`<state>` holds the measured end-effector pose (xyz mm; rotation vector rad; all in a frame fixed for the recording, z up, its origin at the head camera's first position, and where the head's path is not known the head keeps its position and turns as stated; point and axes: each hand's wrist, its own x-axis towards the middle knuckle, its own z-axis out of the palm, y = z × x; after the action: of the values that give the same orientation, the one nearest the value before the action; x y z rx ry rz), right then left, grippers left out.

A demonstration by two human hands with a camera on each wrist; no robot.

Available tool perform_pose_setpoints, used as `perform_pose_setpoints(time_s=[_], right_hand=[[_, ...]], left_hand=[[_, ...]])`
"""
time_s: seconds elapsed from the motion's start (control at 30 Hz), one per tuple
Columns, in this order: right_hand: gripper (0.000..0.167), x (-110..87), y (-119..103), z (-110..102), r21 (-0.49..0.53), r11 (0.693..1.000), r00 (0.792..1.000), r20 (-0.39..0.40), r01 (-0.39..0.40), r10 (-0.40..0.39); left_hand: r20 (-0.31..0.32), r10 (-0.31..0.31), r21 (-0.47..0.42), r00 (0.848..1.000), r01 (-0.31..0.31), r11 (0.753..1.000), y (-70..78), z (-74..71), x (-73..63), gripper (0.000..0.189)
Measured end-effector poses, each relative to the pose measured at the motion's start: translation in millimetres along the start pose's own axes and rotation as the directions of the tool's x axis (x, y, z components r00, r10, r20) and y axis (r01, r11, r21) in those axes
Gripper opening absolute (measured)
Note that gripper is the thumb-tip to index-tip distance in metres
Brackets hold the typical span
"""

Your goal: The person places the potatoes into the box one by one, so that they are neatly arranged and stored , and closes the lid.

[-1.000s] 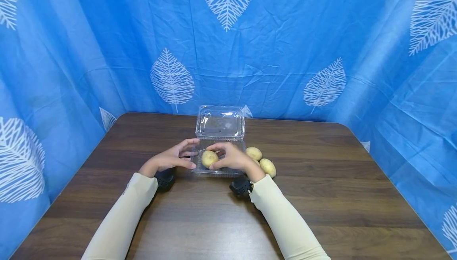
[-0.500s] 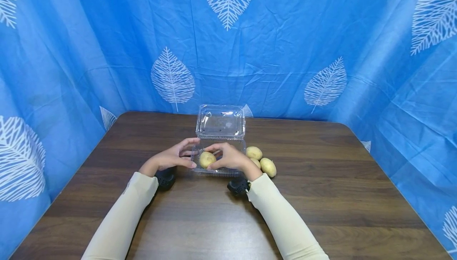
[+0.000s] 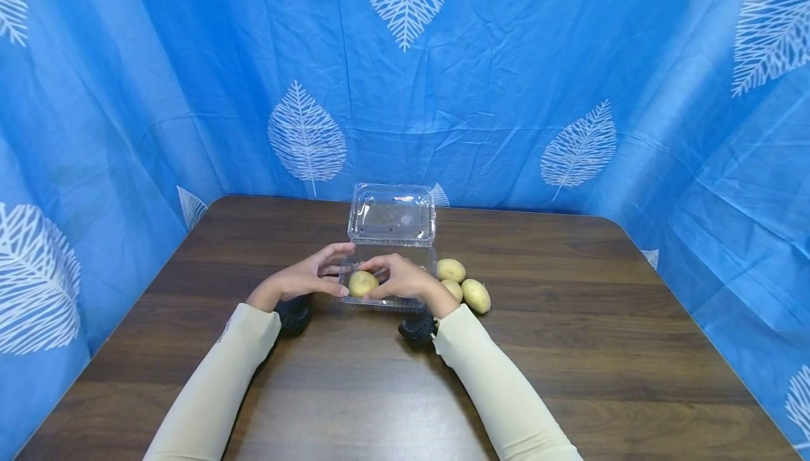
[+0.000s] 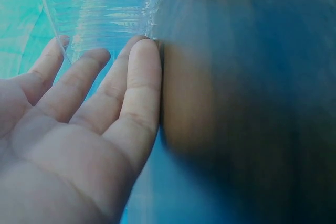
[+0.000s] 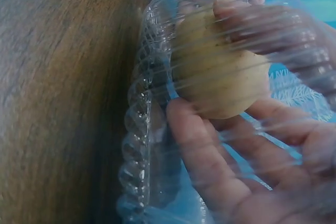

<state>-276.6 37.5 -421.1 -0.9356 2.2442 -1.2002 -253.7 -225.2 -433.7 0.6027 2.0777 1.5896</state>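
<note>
Plainly, the potato (image 3: 362,284) sits within the right grip (image 3: 403,279), inside the container (image 3: 394,243).

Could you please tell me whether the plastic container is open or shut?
Open: its lid is behind the base, not over it, and the right hand holds a potato within the base.

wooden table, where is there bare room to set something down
The wooden table is bare right of the three loose potatoes, left of the left hand, and in front between the sleeves. Crowded: the clear container, left hand at its left side, right hand holding a potato inside, loose potatoes just right.
</note>
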Motion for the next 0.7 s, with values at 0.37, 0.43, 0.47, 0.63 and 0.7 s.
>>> perform_pose_setpoints(time_s=[0.37, 0.43, 0.47, 0.63, 0.7], right_hand=[[0.054, -0.2, 0.4, -0.5, 0.051, 0.999, 1.000, 0.030, 0.004, -0.006], [0.053, -0.9, 0.6, -0.9, 0.079, 0.997, 0.999, 0.035, -0.003, 0.001], [0.053, -1.1, 0.6, -1.1, 0.091, 0.996, 0.999, 0.038, -0.007, 0.004], [0.053, -0.9, 1.3, -1.1, 0.099, 0.995, 0.999, 0.045, -0.018, 0.014], [0.053, -0.6, 1.4, -0.9, 0.100, 0.995, 0.999, 0.047, -0.017, 0.012]], left_hand=[[-0.002, 0.000, 0.001, 1.000, 0.000, 1.000, -0.3, -0.5, 1.6, 0.100], [-0.002, -0.002, -0.003, 1.000, 0.002, 1.000, -0.4, -0.5, 2.0, 0.100], [-0.002, -0.002, -0.006, 1.000, 0.002, 1.000, -0.4, -0.5, 2.1, 0.100], [-0.001, -0.005, -0.015, 1.000, 0.005, 1.000, -0.3, -0.3, 2.3, 0.101], [0.000, -0.005, -0.016, 1.000, 0.005, 1.000, -0.1, -0.4, 2.0, 0.101]])
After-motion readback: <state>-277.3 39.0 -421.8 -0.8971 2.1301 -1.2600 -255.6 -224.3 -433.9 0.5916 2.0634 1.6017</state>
